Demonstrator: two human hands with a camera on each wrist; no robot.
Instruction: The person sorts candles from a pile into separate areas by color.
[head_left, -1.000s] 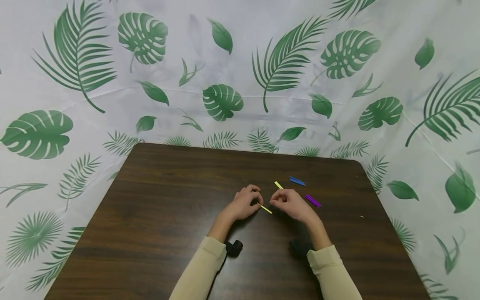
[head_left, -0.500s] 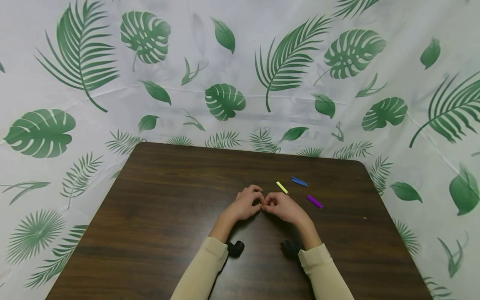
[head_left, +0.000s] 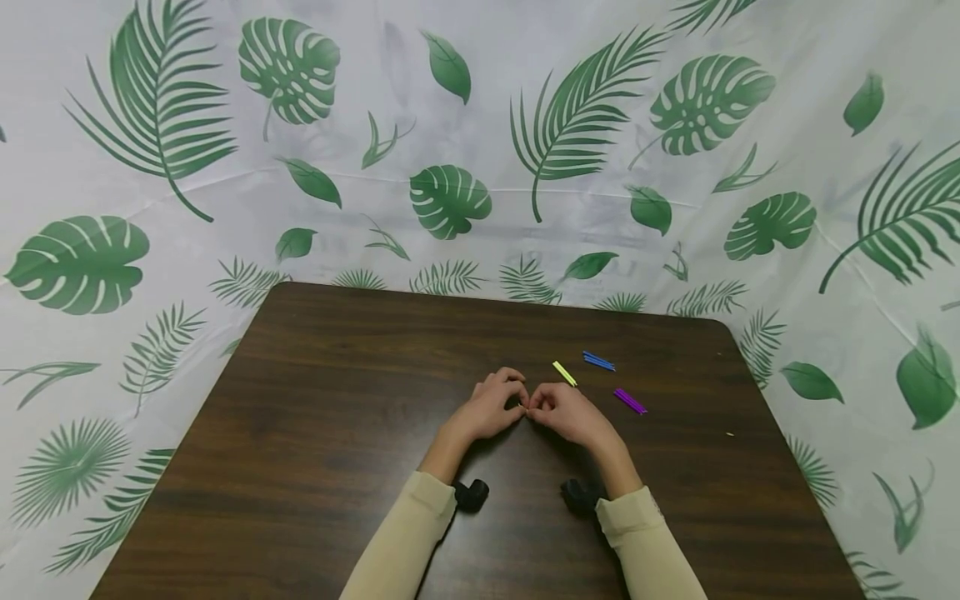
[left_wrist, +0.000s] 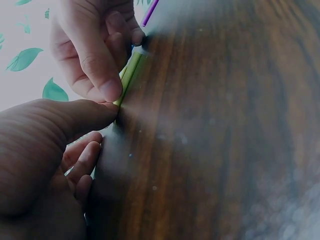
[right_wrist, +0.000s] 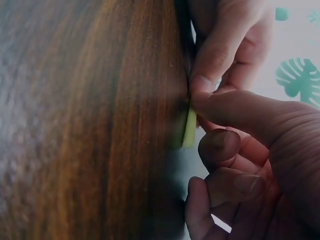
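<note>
In the middle of the table both hands meet fingertip to fingertip over a thin yellow-green stick (right_wrist: 190, 127). My left hand (head_left: 487, 408) pinches one end between thumb and forefinger, its other fingers arched loosely. Beside it, my right hand (head_left: 573, 414) has thumb and forefinger pinched at the same stick, the rest of its fingers curled in. From the head most of this stick is hidden by the fingers. Just beyond the right hand lie more yellow sticks (head_left: 565, 373), then blue sticks (head_left: 599, 361); purple sticks (head_left: 630, 401) lie to its right.
The dark wood-grain table (head_left: 337, 400) carries a tiny pale fragment (head_left: 730, 433) at the right. A white curtain with green leaves (head_left: 480, 125) hangs behind the far edge. Black wrist cameras (head_left: 472, 496) sit under both wrists.
My right hand has moved left from near the yellow sticks to the left fingertips and covers the stick's free end. The left hand has stayed put; little differs over the last half second.
</note>
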